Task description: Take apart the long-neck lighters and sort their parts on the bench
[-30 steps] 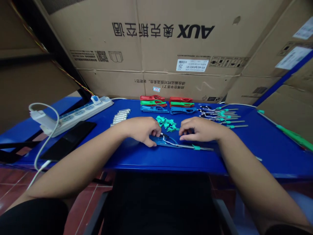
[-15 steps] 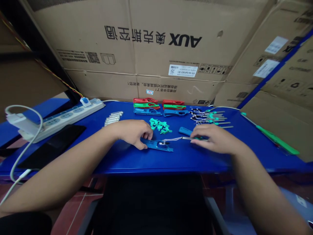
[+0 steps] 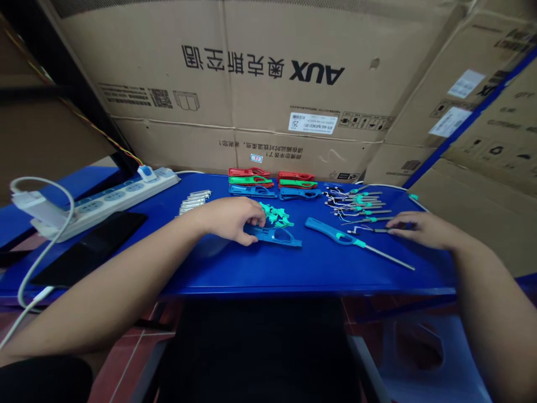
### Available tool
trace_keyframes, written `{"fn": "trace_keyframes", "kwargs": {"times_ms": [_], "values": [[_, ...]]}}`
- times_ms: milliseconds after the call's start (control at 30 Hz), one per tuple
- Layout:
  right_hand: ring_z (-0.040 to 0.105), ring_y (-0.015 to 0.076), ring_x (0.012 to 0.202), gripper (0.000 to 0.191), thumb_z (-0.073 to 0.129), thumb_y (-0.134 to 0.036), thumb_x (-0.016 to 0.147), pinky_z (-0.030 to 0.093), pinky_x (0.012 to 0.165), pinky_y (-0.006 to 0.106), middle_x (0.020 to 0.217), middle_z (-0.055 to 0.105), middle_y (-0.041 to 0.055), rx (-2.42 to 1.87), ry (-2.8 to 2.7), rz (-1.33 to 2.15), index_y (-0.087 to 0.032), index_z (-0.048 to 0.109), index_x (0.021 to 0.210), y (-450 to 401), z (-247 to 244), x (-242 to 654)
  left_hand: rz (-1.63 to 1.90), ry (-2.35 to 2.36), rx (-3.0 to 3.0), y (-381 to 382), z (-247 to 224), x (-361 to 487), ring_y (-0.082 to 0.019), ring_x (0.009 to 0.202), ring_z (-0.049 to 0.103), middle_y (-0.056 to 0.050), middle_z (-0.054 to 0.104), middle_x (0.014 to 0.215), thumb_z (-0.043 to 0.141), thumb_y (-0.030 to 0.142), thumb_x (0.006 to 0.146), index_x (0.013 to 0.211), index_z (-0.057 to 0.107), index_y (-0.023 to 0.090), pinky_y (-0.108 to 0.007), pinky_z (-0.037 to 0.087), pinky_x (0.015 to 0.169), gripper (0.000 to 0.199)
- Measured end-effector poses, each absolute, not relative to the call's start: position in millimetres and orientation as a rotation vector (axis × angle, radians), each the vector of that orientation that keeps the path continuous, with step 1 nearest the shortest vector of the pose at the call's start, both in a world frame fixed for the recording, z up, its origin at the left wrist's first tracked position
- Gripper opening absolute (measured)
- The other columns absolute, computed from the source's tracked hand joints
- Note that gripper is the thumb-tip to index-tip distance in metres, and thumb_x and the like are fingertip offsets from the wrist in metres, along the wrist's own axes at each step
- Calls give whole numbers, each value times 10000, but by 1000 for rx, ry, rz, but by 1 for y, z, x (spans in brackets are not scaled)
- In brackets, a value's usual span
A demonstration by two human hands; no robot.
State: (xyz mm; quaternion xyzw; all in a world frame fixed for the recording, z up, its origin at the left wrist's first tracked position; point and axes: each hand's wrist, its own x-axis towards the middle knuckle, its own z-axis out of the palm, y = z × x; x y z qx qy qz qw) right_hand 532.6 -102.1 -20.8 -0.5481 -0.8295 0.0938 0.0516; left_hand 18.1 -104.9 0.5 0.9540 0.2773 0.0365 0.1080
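Note:
My left hand (image 3: 235, 219) is closed on the near end of a blue lighter shell half (image 3: 279, 237), low over the table. Pinched in my right hand (image 3: 423, 228) is a metal lighter tube with wires (image 3: 380, 230), its far side hidden by the fingers. Between the hands lies a blue stick lighter (image 3: 335, 232) with a green collar and a long metal barrel. Small green plastic pieces (image 3: 274, 214) form a heap just beyond the shell half. Several wired metal tubes with green collars (image 3: 364, 204) lie beyond my right hand.
Stacks of red, green and blue shell halves (image 3: 251, 182) stand at the back of the blue table (image 3: 260, 274). Silvery cylinders (image 3: 195, 200), a black phone (image 3: 90, 249) and a white power strip (image 3: 113, 201) are on the left. Cardboard (image 3: 260, 101) walls the back.
My right hand has moved right with the wired tube, whose wires have left the shell half. The stick lighter, partly covered by that hand before, now shows whole. My left hand keeps its hold.

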Motion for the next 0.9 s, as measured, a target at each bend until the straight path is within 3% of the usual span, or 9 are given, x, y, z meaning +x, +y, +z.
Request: {"fn": "trace_keyframes", "kwargs": {"times_ms": [200,400,633,900], "values": [[671,259,905,263,565,-374,869,504,869,391,971,737,140,-1663,-2501,93,-178,740,885,-86,-33,513,221,1210,2910,-79,-2,2,-207,862,645,-65,703,992,660,385,791,1017,701,176,-293,472,742,310],[655,271,970,286,534,-331,915,489,898,399,1022,718,172,-1590,-2475,-69,-141,746,947,-92,-29,490,254,1563,2857,-38,-14,-21,-234,903,654,-90,716,990,643,404,788,1024,714,156,-312,483,772,349],[660,263,999,328,501,-390,965,497,928,403,1030,731,140,-1403,-2505,-19,-167,741,970,-126,-28,463,285,1596,2854,-17,-28,-21,-266,1007,649,-116,709,1080,603,375,823,1076,725,166,-352,496,862,350],[679,295,1026,450,536,-549,922,541,915,453,1113,718,130,-1517,-2499,78,-192,737,1109,-161,-42,448,409,1690,2829,-14,-36,-21,-273,1030,656,-112,710,1100,558,365,864,1080,722,172,-372,505,900,332]]}}
